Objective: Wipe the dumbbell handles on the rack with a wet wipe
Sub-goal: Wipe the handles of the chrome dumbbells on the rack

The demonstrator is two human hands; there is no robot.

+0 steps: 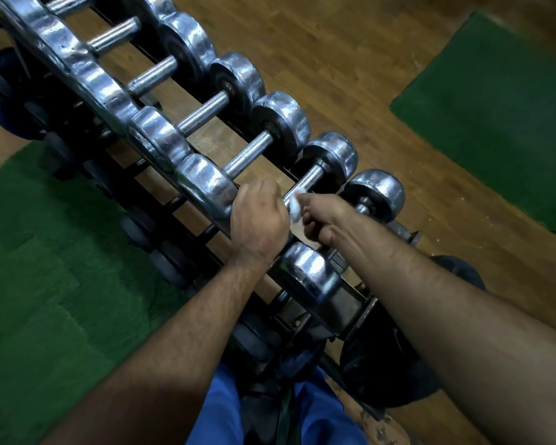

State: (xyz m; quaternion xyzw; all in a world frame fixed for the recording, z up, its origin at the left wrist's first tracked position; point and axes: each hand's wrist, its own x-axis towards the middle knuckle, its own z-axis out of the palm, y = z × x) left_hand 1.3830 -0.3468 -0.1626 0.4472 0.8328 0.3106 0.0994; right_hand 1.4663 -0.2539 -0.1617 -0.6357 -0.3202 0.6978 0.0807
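White wet wipe [295,204] bunched on a chrome dumbbell handle [305,185] at mid-frame.

Pinched in the curled fingers of the right hand [322,220], the wipe presses against the smooth, shiny handle; the left hand [260,216] curls over the same bar just beside it, near the dumbbell's left head. Outward, a black rack [344,303] holds a row of chrome dumbbells [206,114] with knurled handles, running to the upper left of the frame. Wood floor [350,59] and green mats [495,101] lie around it.

White wipe [295,204] on chrome handle [307,184]
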